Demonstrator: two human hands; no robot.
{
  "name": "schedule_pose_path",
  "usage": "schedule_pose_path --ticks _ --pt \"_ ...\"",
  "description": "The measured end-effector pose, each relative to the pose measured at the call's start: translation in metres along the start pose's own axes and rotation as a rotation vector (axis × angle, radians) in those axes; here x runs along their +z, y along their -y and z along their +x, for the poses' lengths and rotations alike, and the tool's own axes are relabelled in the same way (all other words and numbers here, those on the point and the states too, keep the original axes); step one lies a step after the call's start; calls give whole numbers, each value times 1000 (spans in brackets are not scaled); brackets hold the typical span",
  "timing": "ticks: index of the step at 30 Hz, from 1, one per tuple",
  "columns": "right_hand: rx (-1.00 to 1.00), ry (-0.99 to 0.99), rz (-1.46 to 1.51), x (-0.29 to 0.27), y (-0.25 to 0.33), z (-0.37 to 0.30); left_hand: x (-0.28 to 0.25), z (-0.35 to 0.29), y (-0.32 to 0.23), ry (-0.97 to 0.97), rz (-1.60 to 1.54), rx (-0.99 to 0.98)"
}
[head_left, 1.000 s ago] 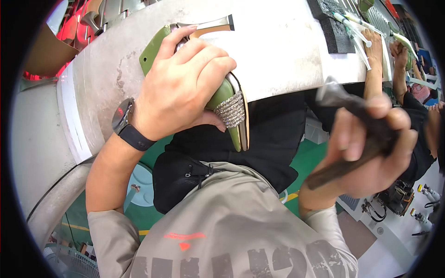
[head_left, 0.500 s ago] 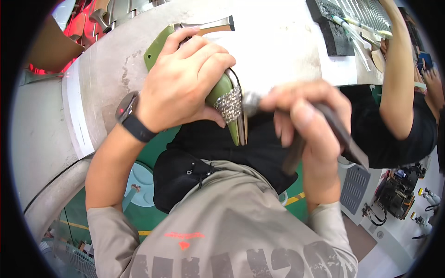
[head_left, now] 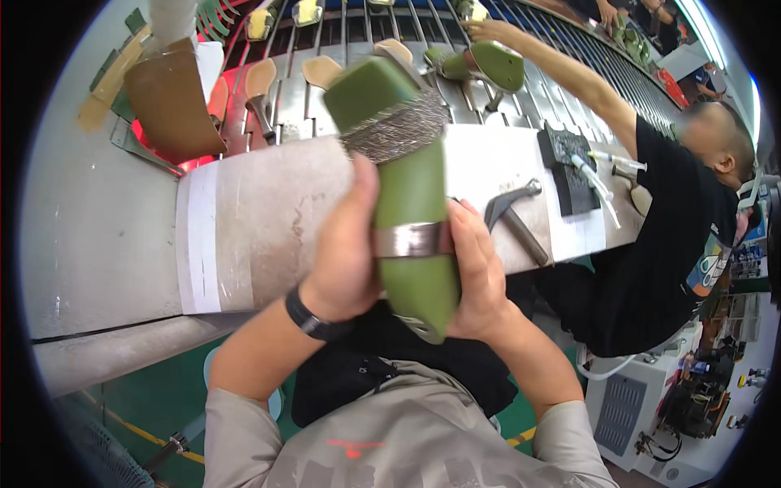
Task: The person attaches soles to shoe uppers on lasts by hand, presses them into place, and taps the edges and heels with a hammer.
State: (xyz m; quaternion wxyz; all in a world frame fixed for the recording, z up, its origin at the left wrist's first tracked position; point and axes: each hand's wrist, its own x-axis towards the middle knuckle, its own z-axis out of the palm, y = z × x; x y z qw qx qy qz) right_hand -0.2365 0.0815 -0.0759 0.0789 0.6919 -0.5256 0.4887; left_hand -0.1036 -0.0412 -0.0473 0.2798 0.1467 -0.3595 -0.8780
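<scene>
Above the near edge of the bench, I hold a green shoe last (head_left: 411,191) upright between both hands. A glittering strap (head_left: 399,126) wraps its far part, and a shiny metallic band (head_left: 413,241) crosses its middle. My left hand (head_left: 346,244) clasps the left side, thumb along the surface toward the glittering strap. On the other side, my right hand (head_left: 477,272) grips near the metallic band. The last hides part of the fingers of both hands. To the right of my right hand, a dark hammer (head_left: 521,228) lies on the bench, touched by neither hand.
Beyond the bench (head_left: 260,191) runs a slatted roller conveyor (head_left: 285,89) carrying soles and another green last (head_left: 496,65). A black block (head_left: 567,171) with syringes stands at right. A co-worker (head_left: 651,220) sits there, one arm reaching over the conveyor. A brown board (head_left: 171,102) stands at left.
The hammer has left my right hand and now lies on the bench. My right hand has joined my left on the last, which has been lifted and turned upright. The view has tilted up.
</scene>
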Motion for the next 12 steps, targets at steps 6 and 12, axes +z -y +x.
schedule_pose_path --ticks 6,12 --pt "684 -244 703 16 -46 77 -39 13 -6 -130 450 75" --pt "848 -116 476 63 -157 179 -52 34 -3 216 885 -127"
